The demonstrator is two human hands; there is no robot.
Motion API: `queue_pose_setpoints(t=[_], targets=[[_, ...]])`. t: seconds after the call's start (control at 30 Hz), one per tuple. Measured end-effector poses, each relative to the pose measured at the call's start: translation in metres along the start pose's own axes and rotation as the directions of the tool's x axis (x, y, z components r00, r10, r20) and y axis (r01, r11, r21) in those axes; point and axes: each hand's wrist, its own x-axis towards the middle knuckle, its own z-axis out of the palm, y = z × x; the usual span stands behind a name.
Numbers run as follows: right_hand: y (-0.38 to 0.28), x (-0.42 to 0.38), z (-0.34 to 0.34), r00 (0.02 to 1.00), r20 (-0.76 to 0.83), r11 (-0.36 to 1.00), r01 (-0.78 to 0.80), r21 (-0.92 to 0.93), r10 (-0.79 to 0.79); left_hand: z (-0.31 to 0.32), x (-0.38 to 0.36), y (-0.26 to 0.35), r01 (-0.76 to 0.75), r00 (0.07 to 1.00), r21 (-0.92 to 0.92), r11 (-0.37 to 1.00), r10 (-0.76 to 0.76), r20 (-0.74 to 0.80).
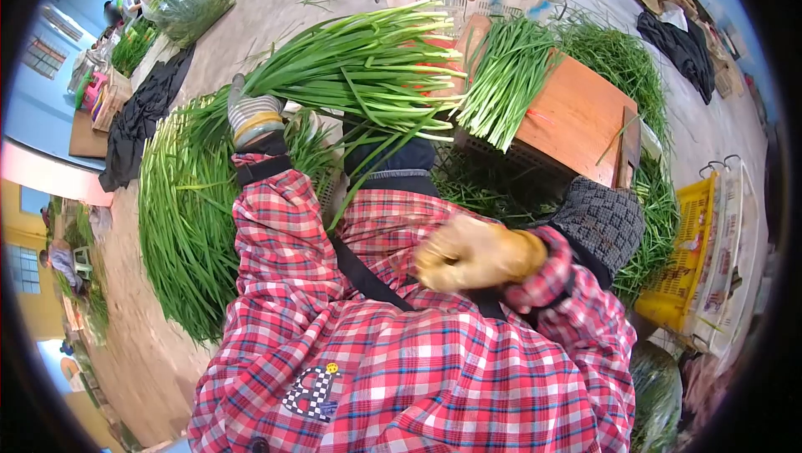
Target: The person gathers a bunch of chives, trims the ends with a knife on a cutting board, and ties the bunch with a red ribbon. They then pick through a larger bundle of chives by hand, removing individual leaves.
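Chives (359, 64): big loose bunch in my left hand (253, 116), gloved, fist closed round the stalks near the root end, held out over the heap (188, 219) on the floor. Leaf tips fan toward the wooden block (576, 114) and partly overlap it. Second bunch (501, 77) lies on the block, tips hanging off its near edge. My right hand (476, 252), yellow glove, is pulled in near my chest, curled shut; it's blurred, so I cannot tell if anything is in it.

Risks, as I judge them:
- One-hand grip on a fat bunch, so outer stalks could slip and drop into the heap, mixing sorted with unsorted. A few leaves already droop loose below the bunch.
- Long tips could sweep the second bunch off the block if I swing left to right.
- Gripping too hard may bruise or snap the stalks.
- Knife (628, 152) rests at the block's right edge; a blind reach with my right hand, or a knock, could send it down toward the yellow crate (689, 261).
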Motion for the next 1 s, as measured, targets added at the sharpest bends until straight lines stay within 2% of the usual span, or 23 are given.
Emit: queue_pose_setpoints(t=[0.03, 0.07, 0.1, 0.13, 0.17, 0.2, 0.23, 0.3, 0.33, 0.37, 0.4, 0.43, 0.47, 0.53, 0.57, 0.6, 0.67, 0.7, 0.73, 0.8, 0.83, 0.9, 1.0], targets=[[-0.012, -0.016, -0.008, 0.996, 0.018, 0.996, -0.090, 0.015, 0.090, -0.014, 0.020, 0.003, -0.001, 0.999, 0.154, 0.988, -0.007, 0.048], [-0.019, -0.035, -0.016, 0.983, 0.033, 0.983, -0.182, 0.030, 0.181, -0.049, 0.070, 0.005, -0.166, 0.979, 0.440, 0.882, 0.093, 0.182], [-0.015, -0.055, -0.019, 0.886, -0.137, 0.895, -0.428, 0.127, 0.444, -0.092, 0.127, 0.013, -0.468, 0.883, 0.726, 0.504, 0.227, 0.411], [-0.005, -0.076, -0.021, 0.691, -0.270, 0.742, -0.617, 0.263, 0.670, -0.114, 0.162, 0.019, -0.602, 0.788, 0.791, 0.110, 0.241, 0.566], [0.028, -0.098, -0.028, 0.571, -0.494, 0.542, -0.811, -0.219, 0.655, -0.138, 0.191, 0.025, -0.646, 0.679, 0.708, -0.284, 0.210, 0.704], [0.058, -0.111, -0.034, 0.512, -0.693, 0.094, -0.832, -0.546, 0.507, -0.130, 0.185, 0.023, -0.657, 0.671, 0.699, -0.282, 0.204, 0.713], [0.064, -0.113, -0.036, 0.504, -0.705, 0.093, -0.840, -0.534, 0.499, -0.118, 0.164, 0.021, -0.654, 0.695, 0.739, -0.162, 0.257, 0.672], [0.066, -0.115, -0.046, 0.555, -0.754, 0.282, -0.831, -0.480, 0.350, -0.097, 0.119, 0.020, -0.622, 0.752, 0.778, 0.087, 0.341, 0.564], [0.051, -0.096, -0.048, 0.578, -0.741, 0.398, -0.803, -0.443, 0.342, -0.090, 0.107, 0.021, -0.627, 0.749, 0.775, 0.081, 0.334, 0.572], [0.040, -0.077, -0.043, 0.600, -0.760, 0.607, -0.708, -0.361, 0.249, -0.083, 0.095, 0.021, -0.601, 0.784, 0.763, 0.238, 0.361, 0.505], [0.044, -0.060, -0.039, 0.588, -0.750, 0.911, -0.409, 0.047, 0.302, -0.078, 0.088, 0.021, -0.565, 0.819, 0.726, 0.392, 0.375, 0.434], [0.047, -0.042, -0.037, 0.596, -0.759, 0.964, -0.196, 0.178, 0.261, -0.084, 0.094, 0.025, -0.669, 0.724, 0.714, 0.207, 0.397, 0.564], [0.045, -0.026, -0.040, 0.610, -0.731, 0.952, -0.173, 0.253, 0.305, -0.098, 0.114, 0.035, -0.675, 0.665, 0.729, -0.115, 0.332, 0.669], [0.069, 0.006, -0.035, 0.602, -0.706, 0.854, 0.076, 0.514, 0.372, -0.103, 0.115, 0.036, -0.669, 0.743, 0.666, 0.331, 0.327, 0.584], [0.070, 0.019, -0.036, 0.602, -0.687, 0.826, 0.076, 0.558, 0.408, -0.068, 0.057, 0.019, -0.588, 0.804, 0.504, 0.633, 0.388, 0.451], [0.071, 0.030, -0.037, 0.602, -0.664, 0.795, 0.076, 0.601, 0.444, -0.039, 0.017, 0.017, -0.558, 0.824, 0.678, 0.478, 0.417, 0.384], [0.076, 0.047, -0.037, 0.571, -0.685, 0.762, 0.152, 0.630, 0.453, -0.051, 0.023, 0.022, -0.604, 0.797, 0.608, 0.515, 0.398, 0.455], [0.078, 0.046, -0.039, 0.594, -0.657, 0.747, 0.136, 0.650, 0.464, -0.045, 0.015, 0.022, -0.575, 0.816, 0.518, 0.633, 0.402, 0.415], [0.077, 0.040, -0.038, 0.592, -0.666, 0.753, 0.146, 0.642, 0.453, -0.035, 0.008, 0.016, -0.584, 0.812, 0.466, 0.665, 0.481, 0.331], [0.071, 0.026, -0.034, 0.666, -0.654, 0.794, 0.150, 0.589, 0.359, -0.005, -0.003, 0.020, -0.345, 0.939, 0.133, 0.929, 0.341, 0.051], [0.058, 0.014, -0.033, 0.668, -0.680, 0.870, 0.100, 0.483, 0.301, -0.010, 0.007, 0.024, -0.349, 0.937, 0.130, 0.928, 0.344, 0.059], [0.040, -0.021, -0.043, 0.767, -0.631, 0.951, 0.097, 0.293, 0.116, -0.028, 0.039, 0.038, -0.237, 0.967, 0.112, 0.965, 0.224, 0.120], [0.016, -0.080, -0.051, 0.699, -0.689, 0.980, -0.167, 0.107, 0.194, -0.034, 0.044, 0.041, -0.258, 0.957, 0.145, 0.955, 0.232, 0.175]])
